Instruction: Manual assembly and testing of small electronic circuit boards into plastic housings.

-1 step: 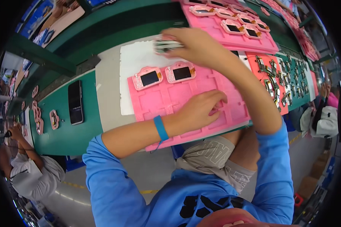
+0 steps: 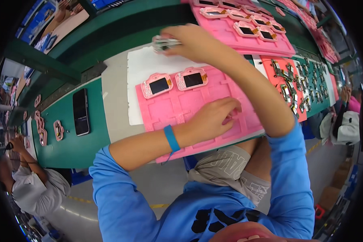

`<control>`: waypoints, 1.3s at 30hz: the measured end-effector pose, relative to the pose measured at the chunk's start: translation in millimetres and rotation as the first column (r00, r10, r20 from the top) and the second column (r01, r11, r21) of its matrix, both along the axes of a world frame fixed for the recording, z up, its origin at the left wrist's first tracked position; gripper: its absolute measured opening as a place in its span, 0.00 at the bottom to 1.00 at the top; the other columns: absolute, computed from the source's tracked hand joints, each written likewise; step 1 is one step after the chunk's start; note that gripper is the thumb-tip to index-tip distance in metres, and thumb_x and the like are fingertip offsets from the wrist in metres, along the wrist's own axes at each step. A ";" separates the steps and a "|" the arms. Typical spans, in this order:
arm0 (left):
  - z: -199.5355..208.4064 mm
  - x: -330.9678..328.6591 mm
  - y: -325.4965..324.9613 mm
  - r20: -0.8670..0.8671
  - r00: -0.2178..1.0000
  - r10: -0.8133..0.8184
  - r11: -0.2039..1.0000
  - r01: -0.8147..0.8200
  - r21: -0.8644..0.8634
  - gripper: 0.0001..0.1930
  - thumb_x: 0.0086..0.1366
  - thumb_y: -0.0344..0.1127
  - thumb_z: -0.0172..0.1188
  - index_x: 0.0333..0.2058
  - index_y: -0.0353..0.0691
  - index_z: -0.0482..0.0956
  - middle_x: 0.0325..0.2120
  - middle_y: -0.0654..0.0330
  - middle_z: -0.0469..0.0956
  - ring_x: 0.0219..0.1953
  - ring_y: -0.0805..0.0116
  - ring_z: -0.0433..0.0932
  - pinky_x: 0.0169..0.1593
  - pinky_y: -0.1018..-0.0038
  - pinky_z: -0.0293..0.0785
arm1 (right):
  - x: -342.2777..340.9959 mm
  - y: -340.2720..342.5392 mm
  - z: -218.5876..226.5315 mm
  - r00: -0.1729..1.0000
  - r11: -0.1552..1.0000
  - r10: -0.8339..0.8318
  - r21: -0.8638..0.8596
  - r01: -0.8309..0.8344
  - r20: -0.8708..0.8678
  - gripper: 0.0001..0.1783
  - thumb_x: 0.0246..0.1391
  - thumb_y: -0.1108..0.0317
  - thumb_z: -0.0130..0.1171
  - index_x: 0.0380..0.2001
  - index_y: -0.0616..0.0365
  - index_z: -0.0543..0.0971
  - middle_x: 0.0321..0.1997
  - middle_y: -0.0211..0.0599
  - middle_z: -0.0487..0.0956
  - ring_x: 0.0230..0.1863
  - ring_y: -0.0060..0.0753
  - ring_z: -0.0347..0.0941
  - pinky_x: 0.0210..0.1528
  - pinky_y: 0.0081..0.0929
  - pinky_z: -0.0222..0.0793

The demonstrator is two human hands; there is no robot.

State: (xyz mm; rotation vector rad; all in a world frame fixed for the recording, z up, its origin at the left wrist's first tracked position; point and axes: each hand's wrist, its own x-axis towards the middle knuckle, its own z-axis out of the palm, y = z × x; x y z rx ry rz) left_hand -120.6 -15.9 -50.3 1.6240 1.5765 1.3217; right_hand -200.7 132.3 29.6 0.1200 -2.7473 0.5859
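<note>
A table (image 2: 60, 151) topped in green is seen, its middle covered by a grey mat (image 2: 116, 105) and a white sheet (image 2: 141, 60). Over the sheet, toward the table's far edge, a small white-and-green part (image 2: 162, 43), too blurred for detail, is gripped by the right hand (image 2: 183, 40). At the near edge a pink tray (image 2: 193, 95) is laid partly on the sheet; in its far left corner two pink shells (image 2: 159, 84) with dark screens are seated side by side. The left hand (image 2: 213, 117) is held over the tray with fingers curled; whether its grip contains anything cannot be told. A black phone (image 2: 81, 111) is placed left of the mat. By the far edge a second pink tray (image 2: 207, 26) is filled with similar shells, and toward the right end small circuit parts (image 2: 288, 90) are scattered on a coral sheet (image 2: 273, 78). Beyond the left end a co-worker (image 2: 38, 189) is seen above a grey floor (image 2: 80, 209) marked with yellow lines.
</note>
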 end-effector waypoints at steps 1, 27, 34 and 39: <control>-1.6 4.6 2.0 -0.012 1.000 -0.008 1.000 0.008 0.012 0.22 0.60 0.25 0.65 0.54 0.38 0.78 0.49 0.53 0.83 0.45 0.54 0.84 0.50 0.64 0.82 | -31.7 2.3 -6.3 0.998 0.997 -0.046 0.070 0.042 0.046 0.25 0.53 0.56 0.73 0.52 0.56 0.86 0.46 0.43 0.90 0.46 0.50 0.86 0.49 0.45 0.81; 97.7 -23.5 -12.4 -0.705 0.698 0.127 0.885 -0.401 -0.238 0.05 0.64 0.31 0.70 0.32 0.39 0.83 0.30 0.57 0.83 0.32 0.57 0.79 0.39 0.65 0.76 | 386.5 84.1 -52.4 0.630 0.590 -0.768 -0.253 0.767 0.119 0.16 0.68 0.58 0.66 0.44 0.64 0.86 0.26 0.27 0.78 0.28 0.20 0.68 0.32 0.19 0.62; 63.6 40.8 -18.0 -0.737 0.676 0.002 0.979 -0.152 -0.137 0.12 0.63 0.34 0.74 0.42 0.38 0.85 0.38 0.58 0.83 0.33 0.63 0.79 0.40 0.70 0.76 | 384.5 87.5 -43.3 0.638 0.587 -0.752 -0.273 0.762 0.165 0.14 0.67 0.61 0.68 0.41 0.63 0.85 0.21 0.26 0.74 0.23 0.20 0.68 0.27 0.18 0.58; 92.0 109.6 -43.8 -0.099 0.981 0.164 0.921 -0.189 -0.340 0.19 0.68 0.38 0.71 0.53 0.36 0.82 0.40 0.58 0.83 0.36 0.67 0.79 0.43 0.72 0.77 | 388.3 52.1 -33.4 0.925 0.109 -0.299 -0.955 0.277 0.234 0.11 0.69 0.64 0.65 0.43 0.59 0.78 0.19 0.33 0.78 0.18 0.19 0.65 0.23 0.16 0.56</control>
